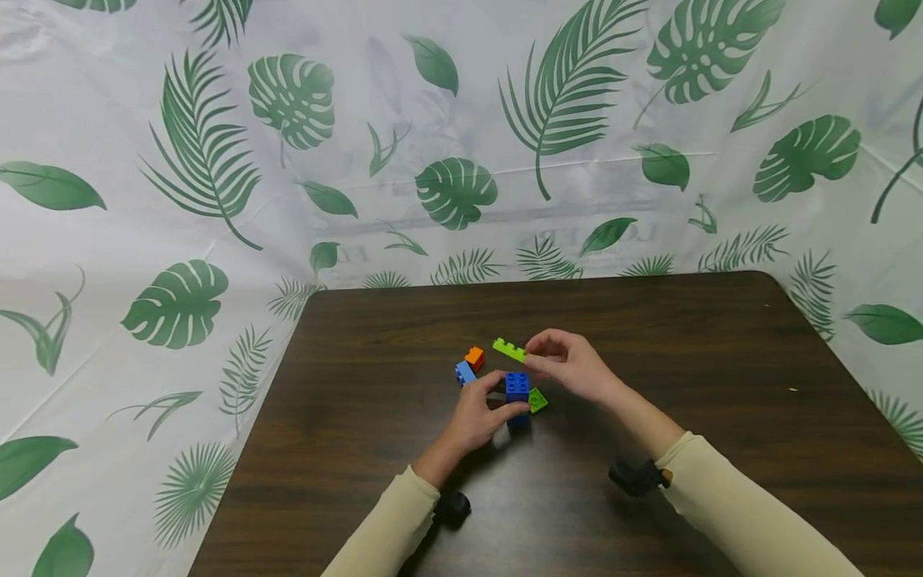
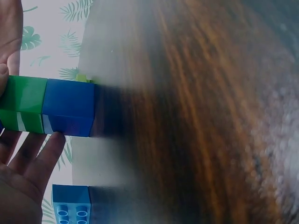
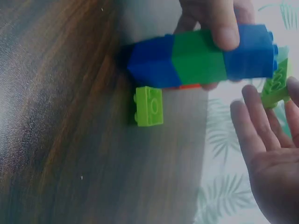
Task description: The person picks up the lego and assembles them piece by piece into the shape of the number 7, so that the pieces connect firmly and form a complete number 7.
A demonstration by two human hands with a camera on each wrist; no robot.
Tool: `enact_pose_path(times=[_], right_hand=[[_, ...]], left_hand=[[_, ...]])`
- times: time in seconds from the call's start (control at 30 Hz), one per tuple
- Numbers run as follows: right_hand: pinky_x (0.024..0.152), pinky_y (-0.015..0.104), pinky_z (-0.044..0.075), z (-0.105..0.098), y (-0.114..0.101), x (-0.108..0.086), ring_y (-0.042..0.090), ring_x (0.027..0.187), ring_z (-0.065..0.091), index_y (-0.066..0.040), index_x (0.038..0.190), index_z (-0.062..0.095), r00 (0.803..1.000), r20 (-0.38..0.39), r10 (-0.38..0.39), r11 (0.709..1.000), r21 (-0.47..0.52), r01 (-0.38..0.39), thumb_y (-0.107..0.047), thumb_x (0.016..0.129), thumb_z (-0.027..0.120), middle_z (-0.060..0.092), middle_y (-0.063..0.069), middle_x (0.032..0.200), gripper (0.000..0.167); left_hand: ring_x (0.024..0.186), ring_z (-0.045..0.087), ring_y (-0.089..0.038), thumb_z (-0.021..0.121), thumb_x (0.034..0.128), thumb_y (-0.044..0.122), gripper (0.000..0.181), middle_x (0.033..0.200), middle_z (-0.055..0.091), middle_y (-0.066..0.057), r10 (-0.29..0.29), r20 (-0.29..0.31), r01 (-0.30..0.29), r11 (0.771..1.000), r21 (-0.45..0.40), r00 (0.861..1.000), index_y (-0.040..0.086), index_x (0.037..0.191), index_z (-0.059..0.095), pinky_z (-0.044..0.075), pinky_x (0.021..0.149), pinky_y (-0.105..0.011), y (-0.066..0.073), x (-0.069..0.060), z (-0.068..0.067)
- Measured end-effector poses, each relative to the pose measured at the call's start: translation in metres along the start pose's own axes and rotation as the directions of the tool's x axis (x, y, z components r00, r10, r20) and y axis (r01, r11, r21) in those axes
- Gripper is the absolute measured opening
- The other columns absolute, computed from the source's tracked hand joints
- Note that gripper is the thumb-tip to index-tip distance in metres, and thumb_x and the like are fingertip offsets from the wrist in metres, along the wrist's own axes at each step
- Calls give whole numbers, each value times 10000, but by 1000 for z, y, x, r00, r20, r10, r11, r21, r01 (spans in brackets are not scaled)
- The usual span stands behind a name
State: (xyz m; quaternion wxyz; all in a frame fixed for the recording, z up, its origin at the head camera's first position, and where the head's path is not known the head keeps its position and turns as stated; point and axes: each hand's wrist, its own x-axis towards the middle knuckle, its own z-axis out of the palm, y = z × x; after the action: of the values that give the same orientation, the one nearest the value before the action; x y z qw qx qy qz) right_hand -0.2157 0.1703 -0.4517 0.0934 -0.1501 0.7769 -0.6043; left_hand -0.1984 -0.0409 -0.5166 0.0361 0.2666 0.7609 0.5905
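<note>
A tower of toy building bricks [image 1: 517, 386], blue over green over blue, stands upright on the table. My left hand [image 1: 472, 417] grips it, thumb on one side and fingers on the other. The green middle brick [image 3: 198, 57] shows in the right wrist view. Just right of the tower top, my right hand [image 1: 573, 366] pinches a long lime-green brick [image 1: 509, 349] by one end. That brick is held in the air, apart from the tower; its hollow underside [image 3: 276, 84] shows in the right wrist view. A small lime brick [image 3: 149, 107] lies on its side beside the tower's base.
Left of the tower, a light blue brick [image 1: 465, 373] and an orange brick [image 1: 474, 357] lie close together on the dark wooden table [image 1: 375, 336]. Behind the table hangs a leaf-patterned sheet [image 1: 389, 184]. Black cameras sit at both wrists.
</note>
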Motion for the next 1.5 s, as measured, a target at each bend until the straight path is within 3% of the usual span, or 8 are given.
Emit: enact_pose_path(times=[0.13,0.3,0.73,0.87,1.0,1.27,1.5], right_hand=[[800,335,568,9,-7,-7,244,946,674,-43,1107,644,994,-12,-106,984,-142,104,-123,919,704,659,109,1079,213],[840,364,556,16,-15,-16,178,963,671,-129,1090,679,986,-4,-167,949,-273,160,-164,881,755,681,9,1062,225],[861,404,548,18,-17,-24,136,983,661,-186,979,720,957,34,-289,863,-424,276,-154,820,812,702,-42,1103,186],[861,415,544,18,-16,-24,131,991,662,-199,959,722,946,46,-320,832,-464,304,-159,812,819,702,-48,1112,180],[865,404,541,18,-15,-24,117,993,661,-213,952,723,949,43,-313,827,-479,295,-171,818,815,704,-66,1108,168],[872,383,535,18,-17,-24,102,995,652,-245,937,729,945,59,-323,782,-545,302,-197,816,820,697,-100,1078,159],[839,380,543,22,-23,-26,108,957,653,-215,912,725,940,77,-332,767,-558,316,-173,819,817,702,-72,1048,137]], left_hand=[[1059,647,-269,767,867,163,401,1160,675,-73,8,1,-8,1000,9,1000,62,1228,623,553,819,-273,0,0,0],[1089,638,-206,759,875,180,429,1207,661,-54,4,-1,-4,1000,17,1000,86,1264,604,550,833,-284,-1,-2,-1],[1020,663,-210,782,849,121,368,1122,682,-80,-24,-15,25,999,28,1000,53,1186,652,557,805,-278,0,-3,1],[992,670,-186,775,844,64,342,1098,687,-109,-19,-17,19,999,46,1000,13,1162,659,559,798,-285,18,-5,-2],[976,673,-180,757,852,30,317,1083,685,-147,10,-10,-9,999,52,1000,-20,1146,652,562,791,-284,35,-7,-5],[985,669,-165,792,835,102,356,1098,689,-86,16,-26,-14,998,64,1000,52,1163,662,561,785,-279,3,-3,0],[979,667,-133,792,844,170,358,1096,691,-36,24,-7,-23,998,57,1000,98,1171,664,559,793,-275,-2,-4,-1]])
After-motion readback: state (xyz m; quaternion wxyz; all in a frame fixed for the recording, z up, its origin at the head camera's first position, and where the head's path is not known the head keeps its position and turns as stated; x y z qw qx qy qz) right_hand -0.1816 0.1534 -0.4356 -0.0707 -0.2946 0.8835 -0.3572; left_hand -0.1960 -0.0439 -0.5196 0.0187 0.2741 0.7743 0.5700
